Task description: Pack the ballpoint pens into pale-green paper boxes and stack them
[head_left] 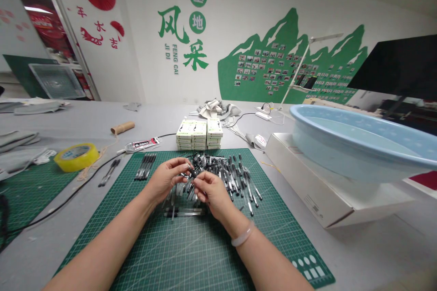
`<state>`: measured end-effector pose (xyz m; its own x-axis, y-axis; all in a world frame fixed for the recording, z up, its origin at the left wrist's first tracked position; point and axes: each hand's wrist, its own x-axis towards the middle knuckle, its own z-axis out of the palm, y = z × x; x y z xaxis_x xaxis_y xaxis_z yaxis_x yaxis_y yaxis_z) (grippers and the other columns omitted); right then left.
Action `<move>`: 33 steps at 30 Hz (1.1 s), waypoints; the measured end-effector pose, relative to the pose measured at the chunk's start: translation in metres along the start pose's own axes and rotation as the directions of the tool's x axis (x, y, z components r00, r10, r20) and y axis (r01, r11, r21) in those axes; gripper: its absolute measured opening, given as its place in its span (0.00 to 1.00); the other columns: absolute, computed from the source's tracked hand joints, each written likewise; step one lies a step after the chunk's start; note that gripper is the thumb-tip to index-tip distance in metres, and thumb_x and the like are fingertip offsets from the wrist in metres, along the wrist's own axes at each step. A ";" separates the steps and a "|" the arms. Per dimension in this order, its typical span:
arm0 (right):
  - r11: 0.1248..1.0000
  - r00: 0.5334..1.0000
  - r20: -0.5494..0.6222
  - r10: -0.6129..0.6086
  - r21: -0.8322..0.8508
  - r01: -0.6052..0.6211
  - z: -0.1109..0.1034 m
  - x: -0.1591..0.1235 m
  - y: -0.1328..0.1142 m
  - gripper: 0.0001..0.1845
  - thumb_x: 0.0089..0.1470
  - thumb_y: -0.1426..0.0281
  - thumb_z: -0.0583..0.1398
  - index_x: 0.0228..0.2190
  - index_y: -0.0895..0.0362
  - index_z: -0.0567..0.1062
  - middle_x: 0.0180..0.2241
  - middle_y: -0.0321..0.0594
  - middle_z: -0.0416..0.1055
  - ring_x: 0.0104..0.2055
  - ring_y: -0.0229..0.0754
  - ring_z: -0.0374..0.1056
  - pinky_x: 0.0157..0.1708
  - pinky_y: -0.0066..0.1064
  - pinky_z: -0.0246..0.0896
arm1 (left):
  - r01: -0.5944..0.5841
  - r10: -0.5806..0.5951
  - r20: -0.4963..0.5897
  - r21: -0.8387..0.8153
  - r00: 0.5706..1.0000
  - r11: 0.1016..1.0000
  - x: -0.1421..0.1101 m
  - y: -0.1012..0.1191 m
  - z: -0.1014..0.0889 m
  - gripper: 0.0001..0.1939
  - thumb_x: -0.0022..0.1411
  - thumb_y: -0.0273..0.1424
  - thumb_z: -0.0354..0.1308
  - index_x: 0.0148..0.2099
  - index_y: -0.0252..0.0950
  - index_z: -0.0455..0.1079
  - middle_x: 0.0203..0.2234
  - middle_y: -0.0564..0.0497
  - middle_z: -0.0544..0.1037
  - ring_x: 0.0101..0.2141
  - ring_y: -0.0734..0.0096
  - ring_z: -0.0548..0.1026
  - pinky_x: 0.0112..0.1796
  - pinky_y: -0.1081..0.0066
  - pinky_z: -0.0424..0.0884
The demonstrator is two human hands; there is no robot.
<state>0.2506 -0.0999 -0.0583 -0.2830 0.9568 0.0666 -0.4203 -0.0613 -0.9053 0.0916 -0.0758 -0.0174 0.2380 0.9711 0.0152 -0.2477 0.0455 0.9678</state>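
Holding a small dark pen part [193, 173] where left hand [169, 177] and right hand [212, 188] meet, with thumbs and forefingers pinched nearly together. Apparently slanted in its long axis, from upper left at the left fingertips to lower right at the right; too small to tell whether one piece or two. Just below the fingers, lying crosswise, more pens [187, 213]. Beyond and to the right, nearer the right hand, strewn in a loose pile of pens [235, 177], many pointing away and slightly leftward. Ranged side by side near the left hand, on the green cutting mat [205, 259], a row of pens [145, 166]. Behind, stacked small boxes [191, 134].
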 end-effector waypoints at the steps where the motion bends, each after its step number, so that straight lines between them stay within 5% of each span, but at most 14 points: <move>1: 1.000 1.000 0.020 0.011 -0.010 -0.011 0.000 0.000 0.000 0.15 0.47 0.60 0.64 0.27 0.59 0.72 0.17 0.32 0.66 0.13 0.27 0.52 0.13 0.21 0.37 | -0.004 0.004 0.007 -0.006 1.000 1.000 0.000 0.000 0.000 0.11 0.49 0.34 0.65 0.35 0.34 0.73 0.32 0.50 0.74 0.30 0.73 0.71 0.27 0.76 0.69; 14: 1.000 0.997 0.074 0.018 -0.020 -0.017 0.000 -0.001 -0.001 0.15 0.52 0.60 0.60 0.29 0.61 0.74 0.17 0.31 0.63 0.13 0.26 0.50 0.13 0.21 0.37 | -0.027 0.027 0.035 -0.001 0.999 1.000 -0.001 -0.002 0.000 0.10 0.52 0.34 0.64 0.35 0.35 0.73 0.32 0.50 0.74 0.31 0.73 0.71 0.28 0.76 0.69; 21: 0.996 0.996 0.067 0.055 0.069 -0.060 0.002 0.000 -0.001 0.13 0.48 0.62 0.64 0.29 0.60 0.72 0.22 0.34 0.68 0.17 0.28 0.58 0.15 0.19 0.41 | 0.018 -0.028 0.094 0.109 0.995 0.994 0.002 -0.011 0.006 0.13 0.52 0.37 0.63 0.37 0.33 0.74 0.33 0.47 0.76 0.32 0.72 0.72 0.33 0.74 0.69; 23: 0.992 0.994 0.086 0.070 0.095 -0.078 0.003 -0.001 0.000 0.14 0.46 0.63 0.65 0.32 0.59 0.72 0.25 0.37 0.71 0.21 0.31 0.64 0.19 0.21 0.50 | -0.004 0.002 0.014 0.112 1.000 0.994 0.009 -0.011 -0.007 0.15 0.52 0.39 0.63 0.37 0.33 0.73 0.32 0.48 0.76 0.29 0.74 0.72 0.28 0.76 0.66; 26: 0.997 0.996 0.051 0.067 0.038 -0.069 0.004 -0.001 0.001 0.16 0.46 0.63 0.64 0.35 0.59 0.72 0.27 0.39 0.73 0.24 0.34 0.66 0.22 0.24 0.55 | -0.054 0.111 -0.258 0.219 0.960 0.974 0.023 -0.009 -0.052 0.18 0.52 0.45 0.60 0.38 0.35 0.71 0.30 0.49 0.76 0.24 0.76 0.70 0.21 0.78 0.60; 29: 0.997 0.999 -0.030 0.037 -0.071 -0.039 0.002 0.000 0.002 0.14 0.46 0.64 0.63 0.34 0.59 0.72 0.25 0.38 0.72 0.22 0.33 0.64 0.20 0.23 0.52 | 0.102 0.219 -0.456 0.581 0.862 0.807 0.033 -0.007 -0.109 0.22 0.53 0.47 0.55 0.41 0.35 0.73 0.28 0.48 0.77 0.22 0.71 0.70 0.21 0.74 0.61; 30: 0.995 0.999 -0.047 0.024 -0.093 -0.028 0.001 0.001 0.002 0.13 0.47 0.64 0.63 0.33 0.59 0.73 0.24 0.37 0.72 0.21 0.32 0.64 0.20 0.23 0.51 | 0.218 0.259 -0.505 0.703 0.824 0.677 0.034 -0.006 -0.126 0.22 0.55 0.46 0.54 0.42 0.35 0.74 0.29 0.46 0.78 0.24 0.66 0.72 0.23 0.72 0.63; 33: 0.993 0.998 -0.066 -0.014 -0.121 0.006 -0.001 0.002 0.001 0.10 0.47 0.65 0.61 0.32 0.59 0.73 0.23 0.35 0.71 0.20 0.32 0.63 0.19 0.23 0.50 | 0.415 0.327 -0.490 0.867 0.808 0.275 0.040 -0.005 -0.160 0.23 0.57 0.43 0.51 0.46 0.34 0.75 0.39 0.40 0.79 0.38 0.51 0.75 0.36 0.64 0.68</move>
<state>0.2503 -0.0977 -0.0596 -0.2192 0.9743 0.0514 -0.3144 -0.0207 -0.9491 -0.0476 -0.0001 -0.0614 -0.3495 0.9140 0.2059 0.8450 0.2126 0.4907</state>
